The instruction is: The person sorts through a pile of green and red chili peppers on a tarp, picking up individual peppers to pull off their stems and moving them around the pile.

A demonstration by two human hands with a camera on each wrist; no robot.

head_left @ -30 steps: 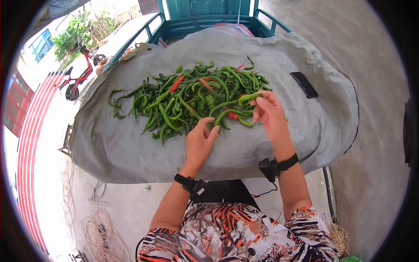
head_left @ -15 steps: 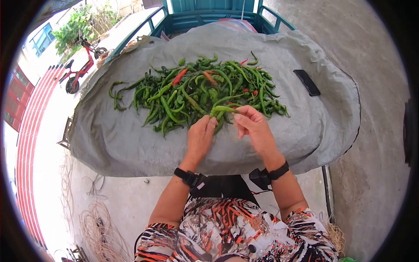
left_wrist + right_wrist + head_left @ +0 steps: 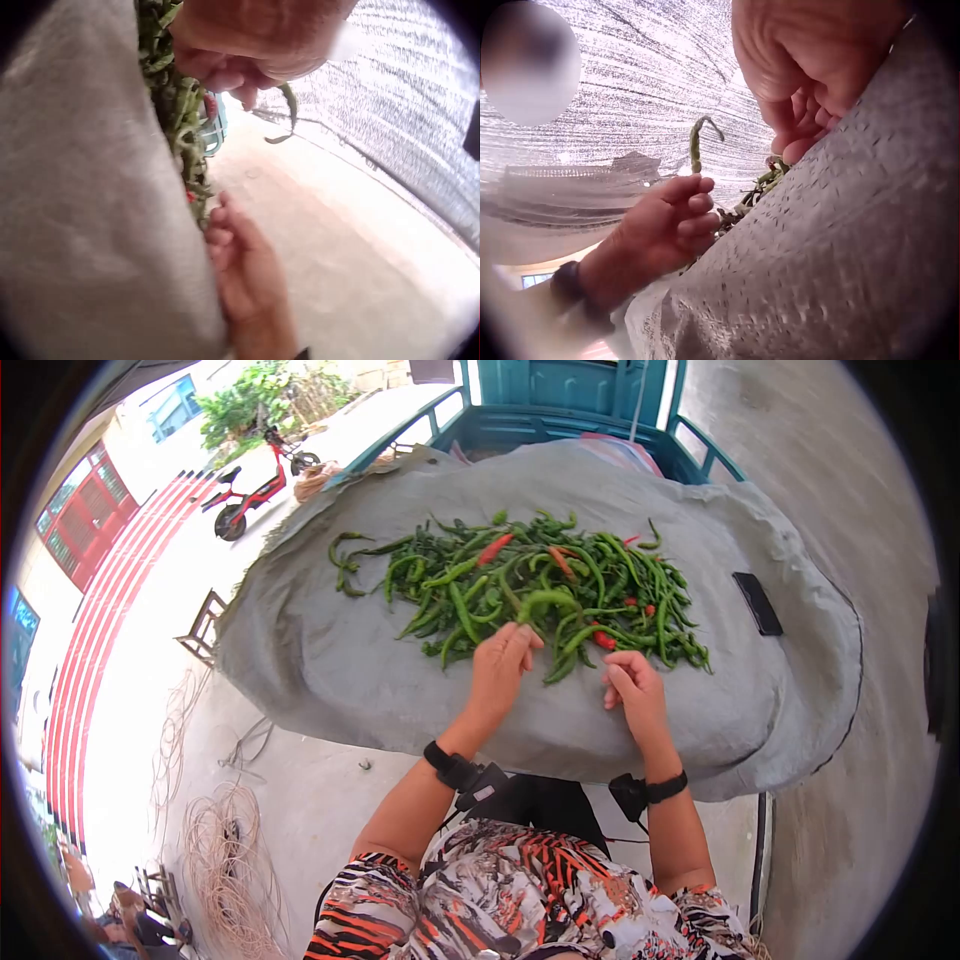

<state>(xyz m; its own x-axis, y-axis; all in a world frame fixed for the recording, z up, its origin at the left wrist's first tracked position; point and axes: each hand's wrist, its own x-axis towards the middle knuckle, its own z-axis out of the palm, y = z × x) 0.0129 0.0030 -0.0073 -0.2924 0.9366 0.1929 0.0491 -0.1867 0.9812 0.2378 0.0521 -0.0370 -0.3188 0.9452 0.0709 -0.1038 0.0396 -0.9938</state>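
My left hand point(image 3: 500, 670) pinches a curved green chili pepper point(image 3: 548, 600) by one end, its free end arching up and over. From the right wrist view the same chili pepper point(image 3: 696, 146) stands above the left thumb and fingertips. Just right of it, at the near edge of the pile, my right hand point(image 3: 637, 690) hovers with fingers loosely bent; nothing shows in it. Under and beyond both hands spreads a pile of chili peppers point(image 3: 470, 590), mostly green, with a few red ones such as a red chili pepper point(image 3: 494, 549) near the top.
A grey cloth point(image 3: 330, 670) covers the surface beneath the pile. On it at the right lies a black phone point(image 3: 757, 604). Behind stands a teal cart bed point(image 3: 570, 420) with rails. A red scooter point(image 3: 258, 490) and coiled cord point(image 3: 235, 850) are off to the left.
The right hand has moved from the pepper at the left fingers and drawn back to the right. The left hand keeps its pepper, now raised upright. The head view has shifted, too.
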